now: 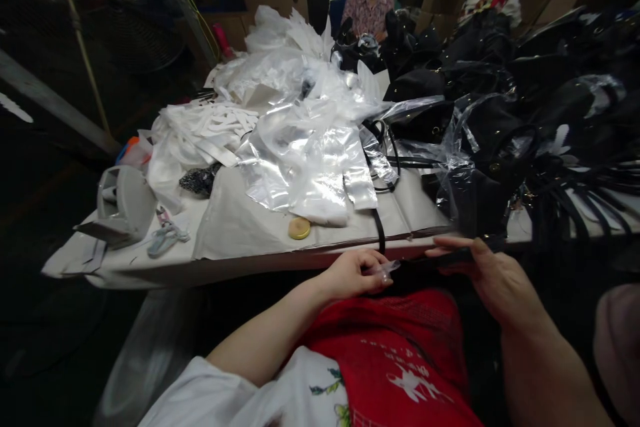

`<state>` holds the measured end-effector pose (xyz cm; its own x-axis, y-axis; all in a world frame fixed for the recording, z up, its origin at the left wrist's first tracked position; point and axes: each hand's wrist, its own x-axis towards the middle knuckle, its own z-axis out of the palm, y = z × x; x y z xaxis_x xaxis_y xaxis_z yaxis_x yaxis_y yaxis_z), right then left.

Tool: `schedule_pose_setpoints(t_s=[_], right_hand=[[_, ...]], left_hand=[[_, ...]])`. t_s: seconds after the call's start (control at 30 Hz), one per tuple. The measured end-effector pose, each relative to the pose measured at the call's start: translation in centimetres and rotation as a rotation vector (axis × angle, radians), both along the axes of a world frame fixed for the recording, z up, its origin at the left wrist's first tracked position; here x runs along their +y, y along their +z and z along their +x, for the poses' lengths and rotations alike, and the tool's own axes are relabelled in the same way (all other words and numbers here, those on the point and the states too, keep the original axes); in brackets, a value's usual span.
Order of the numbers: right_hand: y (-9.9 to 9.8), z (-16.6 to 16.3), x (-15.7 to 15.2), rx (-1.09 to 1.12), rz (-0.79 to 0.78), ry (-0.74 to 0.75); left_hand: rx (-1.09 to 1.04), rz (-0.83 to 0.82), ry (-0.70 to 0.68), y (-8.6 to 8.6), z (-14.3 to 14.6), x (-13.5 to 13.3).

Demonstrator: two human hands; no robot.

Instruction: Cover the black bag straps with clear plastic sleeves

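My left hand is closed in a pinch on a small clear plastic piece at the end of a black strap, just below the table's front edge. My right hand grips the same black strap from the right, thumb on top. Both hands hover over my lap, above a red cloth. The strap runs toward a black bag wrapped in clear film on the table.
A white table holds a heap of clear plastic bags, white strips, a small round yellow disc, snips and a tape dispenser. Black bags pile up at the right. Two people sit at the far end.
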<state>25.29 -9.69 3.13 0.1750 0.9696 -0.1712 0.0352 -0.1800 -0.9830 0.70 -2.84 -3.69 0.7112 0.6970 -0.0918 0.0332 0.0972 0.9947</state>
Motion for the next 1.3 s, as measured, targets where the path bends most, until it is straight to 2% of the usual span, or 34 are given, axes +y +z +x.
schedule_pose_setpoints(t_s=[0.13,0.23,0.43,0.63,0.97,1.13,1.3], right_hand=[[1.4,0.1,-0.8,0.037,0.19,-0.226],[2.3,-0.6,-1.1,0.062,0.27,-0.311],[3.8,-1.2,-1.6,0.121,0.283,-0.391],[5.0,-1.5,-1.8,0.081,0.261,-0.486],[3.9,-1.0,-2.1,0.122,0.254,-0.401],[3.4,-0.5,-1.8,0.187,0.192,-0.346],[2.7,0.5,-1.1,0.115,0.209,-0.287]], left_hand=[[0.035,-0.268,-0.052,-1.7,0.1,0.0],[0.072,-0.361,-0.062,-2.4,0.3,-0.3],[0.083,-0.393,-0.038,-2.7,0.3,-0.2],[0.106,-0.403,-0.052,-2.9,0.2,-0.3],[0.125,-0.415,-0.062,-2.9,0.4,-0.4],[0.092,-0.351,-0.165,-2.7,0.6,-0.3],[-0.039,-0.382,-0.279,-1.7,0.7,-0.1]])
